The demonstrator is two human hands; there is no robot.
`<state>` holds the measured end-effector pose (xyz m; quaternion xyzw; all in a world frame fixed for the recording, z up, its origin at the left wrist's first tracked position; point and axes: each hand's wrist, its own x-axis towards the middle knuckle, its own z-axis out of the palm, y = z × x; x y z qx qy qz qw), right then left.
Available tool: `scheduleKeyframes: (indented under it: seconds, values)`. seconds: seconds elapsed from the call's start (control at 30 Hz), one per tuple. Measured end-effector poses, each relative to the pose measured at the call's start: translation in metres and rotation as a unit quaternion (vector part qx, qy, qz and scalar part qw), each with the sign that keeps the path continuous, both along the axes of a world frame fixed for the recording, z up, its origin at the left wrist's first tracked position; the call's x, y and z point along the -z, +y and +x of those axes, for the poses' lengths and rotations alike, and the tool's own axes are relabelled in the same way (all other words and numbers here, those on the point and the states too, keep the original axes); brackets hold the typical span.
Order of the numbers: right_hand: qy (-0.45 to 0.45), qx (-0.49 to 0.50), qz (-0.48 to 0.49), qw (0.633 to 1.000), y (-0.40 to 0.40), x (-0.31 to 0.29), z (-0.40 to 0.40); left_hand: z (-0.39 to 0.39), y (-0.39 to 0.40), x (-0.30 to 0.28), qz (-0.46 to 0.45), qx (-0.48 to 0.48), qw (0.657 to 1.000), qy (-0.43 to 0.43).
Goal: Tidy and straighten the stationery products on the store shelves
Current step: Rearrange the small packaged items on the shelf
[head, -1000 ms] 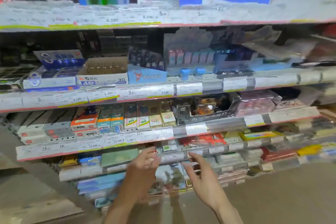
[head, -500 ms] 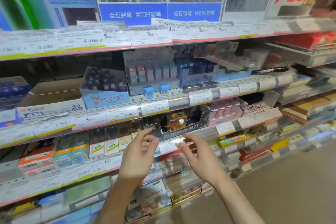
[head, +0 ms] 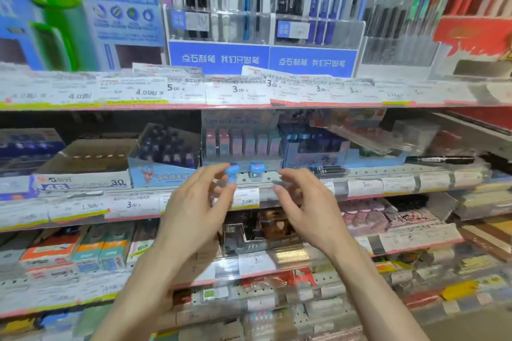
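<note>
Two small blue-capped items stand at the front edge of the second shelf (head: 360,174). My left hand (head: 199,207) is raised in front of it, with curled fingertips right at the left blue item (head: 232,172); blur hides whether they pinch it. The right blue item (head: 257,167) stands free between my hands. My right hand (head: 302,207) hovers just right of it, fingers loosely curled and holding nothing. Behind them sits a display box of pastel erasers (head: 243,141).
A white eraser carton (head: 83,171) and a blue eraser box (head: 163,163) stand to the left, with black markers (head: 440,159) lying to the right. Pen racks (head: 263,22) fill the top shelf. Price-tag strips (head: 238,91) line every shelf edge. Lower shelves hold packed stationery.
Both hands rose from the lower shelves to the second shelf's front edge. The view tilted upward and closer. My left fingertips now reach the left blue item.
</note>
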<state>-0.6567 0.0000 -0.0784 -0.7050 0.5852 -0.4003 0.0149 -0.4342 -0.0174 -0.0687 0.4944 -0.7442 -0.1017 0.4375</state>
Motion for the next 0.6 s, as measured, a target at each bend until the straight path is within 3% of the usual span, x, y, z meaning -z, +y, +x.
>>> scheduleKeyframes:
  seconds: [0.23,0.47,0.6]
  values:
    - [0.056,-0.034,-0.066,0.996,-0.025,-0.025,-0.062,-0.059,-0.013,-0.018,-0.054,-0.013,0.997,-0.055]
    - [0.139,0.059,-0.131,0.98,-0.039,-0.055,-0.178,-0.151,-0.034,-0.042,-0.12,-0.046,0.976,-0.176]
    - [0.192,0.094,-0.102,0.972,-0.047,-0.068,-0.221,-0.19,-0.054,-0.058,-0.106,-0.075,0.963,-0.234]
